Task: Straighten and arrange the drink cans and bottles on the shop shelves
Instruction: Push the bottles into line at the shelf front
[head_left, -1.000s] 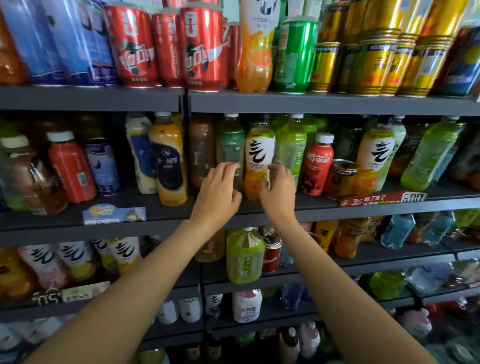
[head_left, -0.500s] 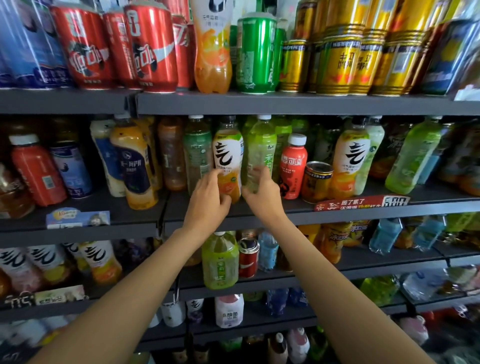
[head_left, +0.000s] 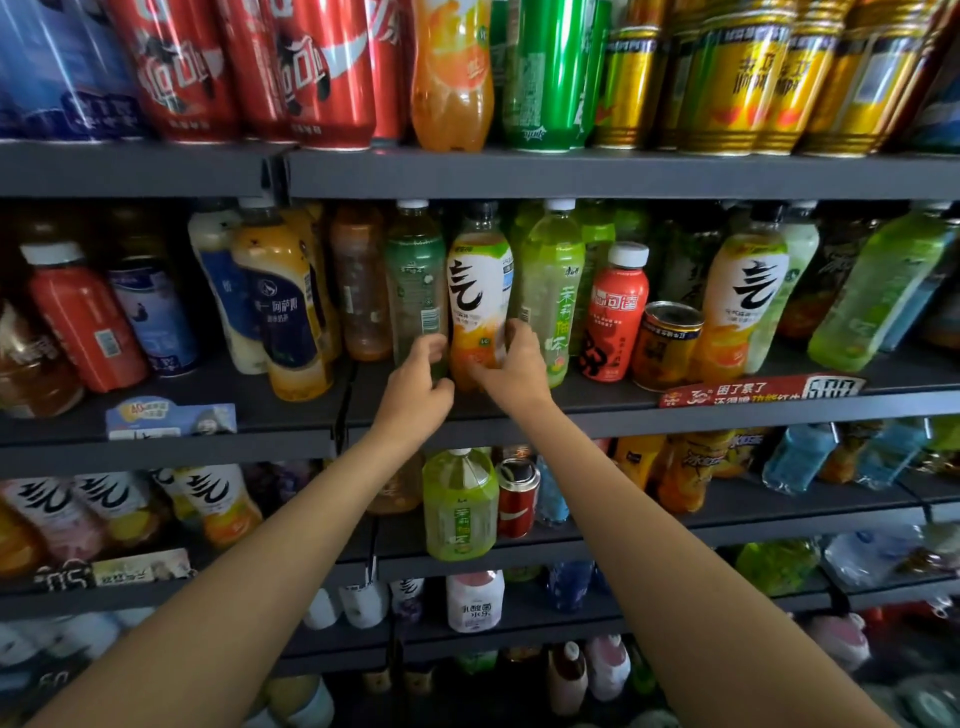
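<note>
**Closing in on one orange bottle, mid-shelf**

Reaching up from the bottom of the frame, two bare forearms meet at the middle shelf (head_left: 571, 410), where both hands now bracket a single orange juice bottle (head_left: 479, 306) with a white label and bold black brushstroke. A second ago the hands were spread wider, on its upper part and its neighbour's; they have since dropped to its lower, orange part. The left hand (head_left: 415, 395) sits at the bottle's 8 o'clock, fingers curled toward its base, though whether it grips this bottle or the dark green bottle (head_left: 418, 291) touching it at 9 o'clock cannot be told. The right hand (head_left: 511, 369) is at 4 o'clock, fingertips pinching the bottle's side. A pale green tea bottle (head_left: 550, 291) stands just beside it at 3 o'clock, a red bottle (head_left: 615, 312) and a tilted tin can (head_left: 667, 345) beyond.

The bottle stands upright, label forward; the two-handed hold suggests it is being squared up in line, with the leaning can likely awaiting attention.
</note>
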